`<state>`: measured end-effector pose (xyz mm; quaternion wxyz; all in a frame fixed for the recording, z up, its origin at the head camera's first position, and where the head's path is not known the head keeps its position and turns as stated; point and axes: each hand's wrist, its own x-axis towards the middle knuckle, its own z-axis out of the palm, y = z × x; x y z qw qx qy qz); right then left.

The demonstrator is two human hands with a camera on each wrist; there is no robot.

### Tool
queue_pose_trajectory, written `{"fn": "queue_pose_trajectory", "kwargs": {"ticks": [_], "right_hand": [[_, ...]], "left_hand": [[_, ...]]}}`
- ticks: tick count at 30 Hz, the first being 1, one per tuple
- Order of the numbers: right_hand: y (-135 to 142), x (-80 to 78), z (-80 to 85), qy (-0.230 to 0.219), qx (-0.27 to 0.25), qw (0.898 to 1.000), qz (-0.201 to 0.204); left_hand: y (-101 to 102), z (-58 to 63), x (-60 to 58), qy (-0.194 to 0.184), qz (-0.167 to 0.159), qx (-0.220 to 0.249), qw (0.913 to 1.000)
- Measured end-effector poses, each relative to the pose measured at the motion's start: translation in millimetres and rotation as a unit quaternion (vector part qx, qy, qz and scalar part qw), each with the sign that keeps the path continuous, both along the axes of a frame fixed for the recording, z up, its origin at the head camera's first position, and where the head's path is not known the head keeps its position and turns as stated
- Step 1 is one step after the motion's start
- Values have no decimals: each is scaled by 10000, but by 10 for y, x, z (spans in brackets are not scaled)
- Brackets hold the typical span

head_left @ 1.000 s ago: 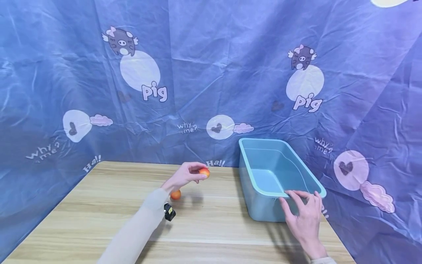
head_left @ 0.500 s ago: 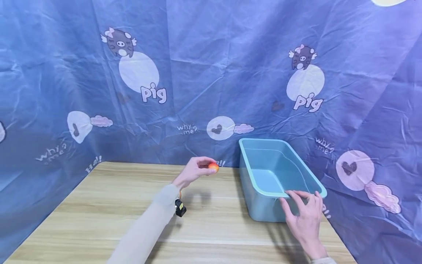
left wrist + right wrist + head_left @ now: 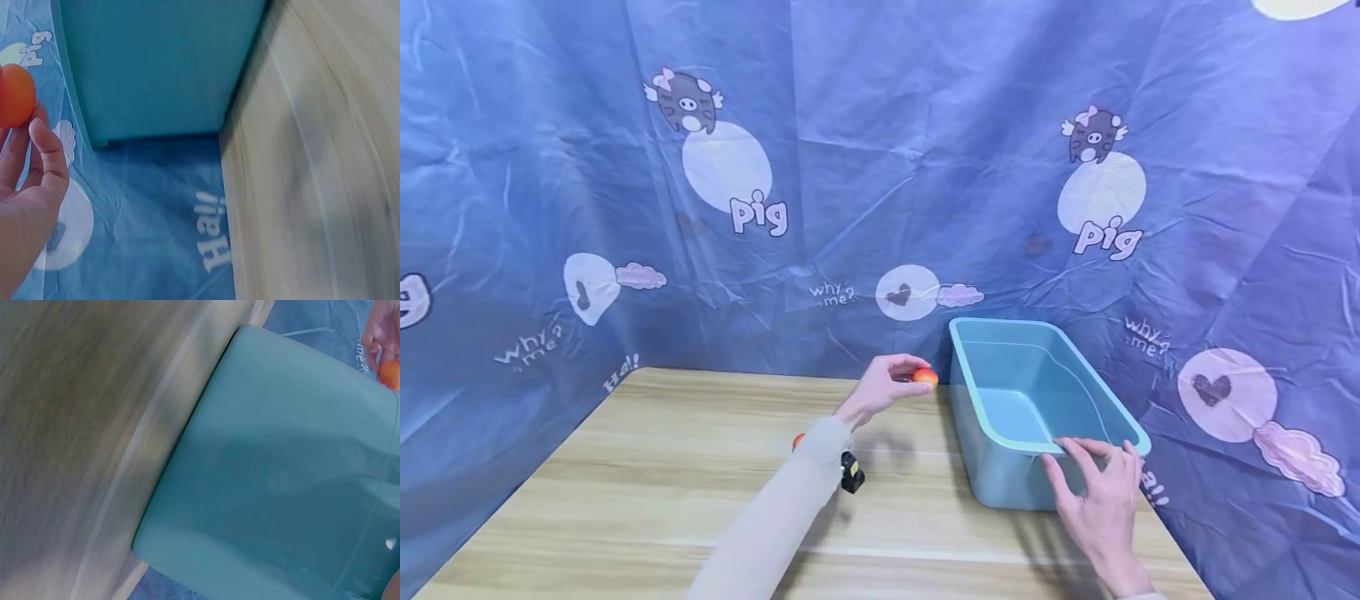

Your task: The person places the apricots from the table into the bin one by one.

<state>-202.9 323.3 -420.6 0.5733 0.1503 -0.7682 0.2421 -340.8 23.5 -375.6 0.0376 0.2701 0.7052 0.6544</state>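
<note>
A small, smooth, orange-red ball point(image 3: 926, 378) is pinched between the thumb and fingers of my left hand point(image 3: 880, 387). That hand is above the table, just left of the bin's far left side. In the left wrist view the ball point(image 3: 16, 96) shows at the left edge, partly cut off. My right hand point(image 3: 1099, 500) holds the near rim of a blue plastic bin point(image 3: 1000, 467), fingers over the rim and thumb against the outer wall. A second orange ball point(image 3: 798, 440) lies on the table, mostly hidden behind my left sleeve.
The bin stands on the right of the wooden table point(image 3: 647, 467), and its visible inside floor is bare. Blue printed cloth point(image 3: 842, 208) hangs behind the table and along both sides. A small black device point(image 3: 852, 473) is strapped at my left wrist.
My left hand has carried the ball rightward, closer to the bin. The second ball went behind the sleeve and partly shows again. My right hand stays on the rim; the head view shifts slightly.
</note>
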Motion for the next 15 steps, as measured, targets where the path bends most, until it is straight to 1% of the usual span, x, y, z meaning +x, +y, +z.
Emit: {"fn": "queue_pose_trajectory", "kwargs": {"ticks": [2, 6, 7, 10, 15], "right_hand": [[6, 5, -8, -23, 0, 10000, -2], [18, 7, -13, -12, -19, 10000, -6], [21, 8, -10, -4, -17, 10000, -8], [25, 6, -3, 16, -5, 10000, 21], [25, 19, 4, 8, 28, 10000, 10]], "left_hand": [[87, 21, 14, 5, 42, 36, 10000], [257, 57, 45, 56, 8, 100, 9999], [304, 31, 28, 104, 9, 152, 9998], [405, 40, 48, 160, -15, 268, 9995], [548, 39, 51, 169, 122, 538, 9983]]}}
